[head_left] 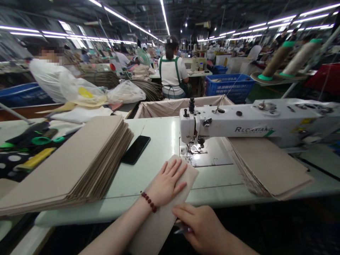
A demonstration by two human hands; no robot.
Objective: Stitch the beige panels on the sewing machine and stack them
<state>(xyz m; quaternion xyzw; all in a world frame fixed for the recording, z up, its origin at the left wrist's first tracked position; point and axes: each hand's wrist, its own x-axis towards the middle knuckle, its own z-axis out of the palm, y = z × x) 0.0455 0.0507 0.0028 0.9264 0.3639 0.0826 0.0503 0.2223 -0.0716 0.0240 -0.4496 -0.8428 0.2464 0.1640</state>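
My left hand [170, 180] lies flat on a narrow beige fabric panel [154, 230], its fingers stretched toward the sewing machine. The panel runs from the table top down over the front edge toward me. At the panel's right edge is my right hand [203, 226], its index finger touching the fabric. The same hand is closed around a small metal-bladed cutter [182, 230], mostly hidden by the fingers; its exact kind is unclear. Just beyond the panel's far end stands the white sewing machine [228, 122], its presser foot [196, 148] above a metal plate.
A tall stack of beige panels [79, 156] lies on the left, with a black phone [136, 149] beside it. More panels [265, 163] rest under the machine arm. A cloth-lined bin [170, 106] sits behind the table [156, 138]. Thread cones [281, 60] stand at right; people sit farther back.
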